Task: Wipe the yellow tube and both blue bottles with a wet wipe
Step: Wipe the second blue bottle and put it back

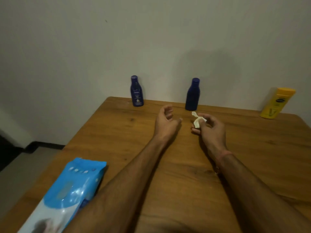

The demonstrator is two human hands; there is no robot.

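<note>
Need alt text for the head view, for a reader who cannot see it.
Over a wooden table, the right hand pinches a crumpled wet wipe and the left hand holds nothing. Two blue bottles and a yellow tube stand by the wall; a wipes pack lies near left.

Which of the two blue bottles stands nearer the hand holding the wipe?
The plain dark blue bottle, right of the white-labelled dark blue bottle, just beyond the right hand pinching the crumpled white wipe.
</note>
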